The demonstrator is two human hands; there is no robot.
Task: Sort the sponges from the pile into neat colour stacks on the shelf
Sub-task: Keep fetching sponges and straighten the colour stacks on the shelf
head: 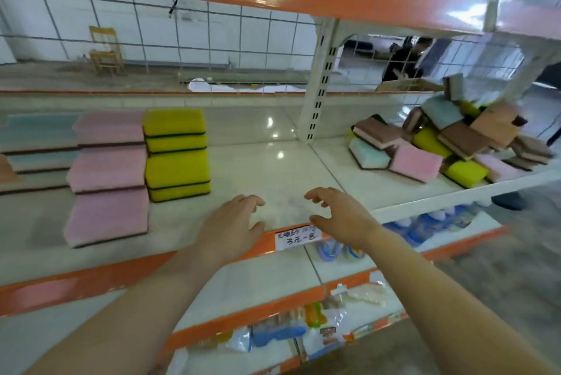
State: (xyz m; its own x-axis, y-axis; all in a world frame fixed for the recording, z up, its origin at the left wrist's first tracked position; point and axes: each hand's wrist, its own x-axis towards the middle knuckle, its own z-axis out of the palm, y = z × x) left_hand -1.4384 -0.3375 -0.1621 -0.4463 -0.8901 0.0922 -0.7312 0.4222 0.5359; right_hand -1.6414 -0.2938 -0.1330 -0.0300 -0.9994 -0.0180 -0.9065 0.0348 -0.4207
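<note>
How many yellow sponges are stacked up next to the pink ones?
4, in one yellow stack on the shelf, right of the pink stack: one on top, two in the middle, one at the bottom. More yellow ones lie in the pile, some perhaps hidden.

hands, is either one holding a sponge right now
No, the left hand and right hand hover empty with loosely spread fingers over the shelf, apart from the sponge pile.

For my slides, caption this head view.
Both empty hands, left hand and right hand, hover between sorted stacks and sponge pile.
</note>
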